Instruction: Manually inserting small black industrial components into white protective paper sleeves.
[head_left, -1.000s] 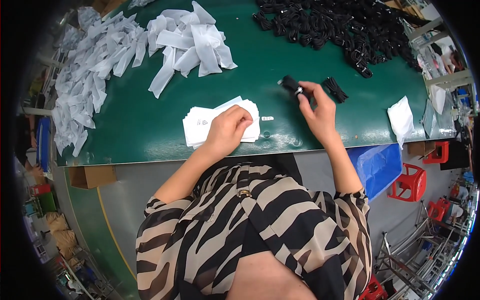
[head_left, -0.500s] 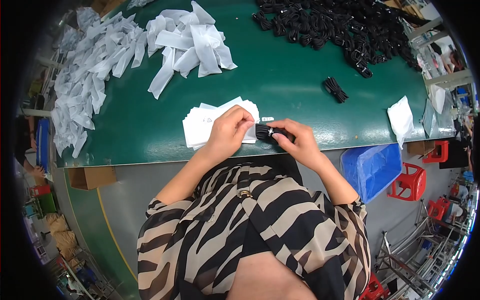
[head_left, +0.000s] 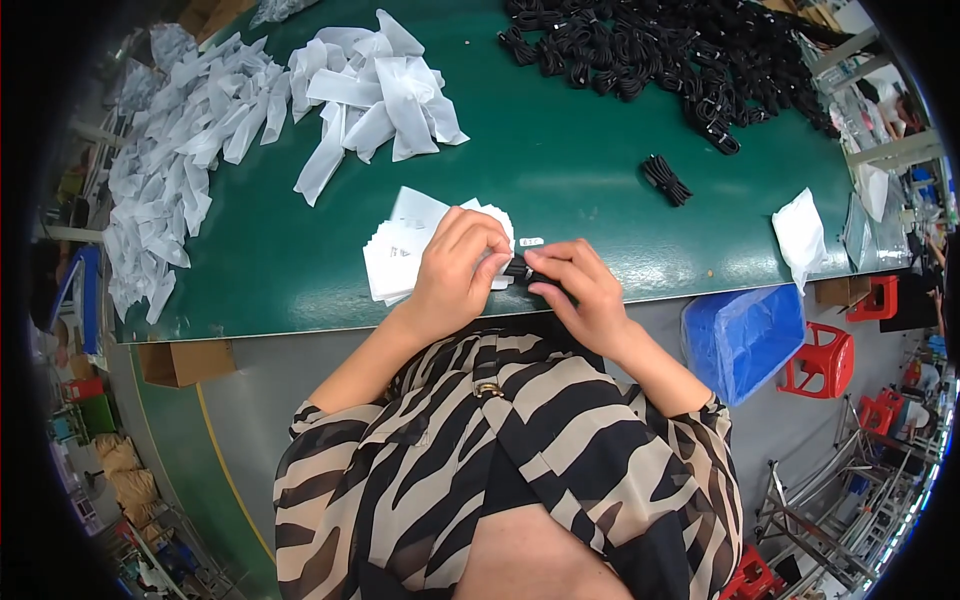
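A fanned stack of thin white printed sheets or flat bags (head_left: 388, 262) lies near the table's front edge; which of the two I cannot tell. My left hand (head_left: 460, 268) rests over its right part, thumb and forefinger pinched together on something too hidden to name. Right beside it, my right hand (head_left: 582, 292) grips a black coiled cable (head_left: 517, 268) by its right part, fingers and thumb closed around it. Most of that cable is covered by the fingers. A small white label (head_left: 531, 241) lies just beyond it on the green table (head_left: 560, 200).
Another coiled black cable (head_left: 666, 180) lies alone to the right. Beyond it spreads a heap of black cables (head_left: 690, 60). Frosted bags (head_left: 385, 95) are piled at the far left. A white bag (head_left: 800, 235) sits near the right edge, above a lined blue bin (head_left: 745, 340).
My right hand has shifted slightly left with the cable, which now shows less between the hands. One white piece now juts out from the stack's far side.
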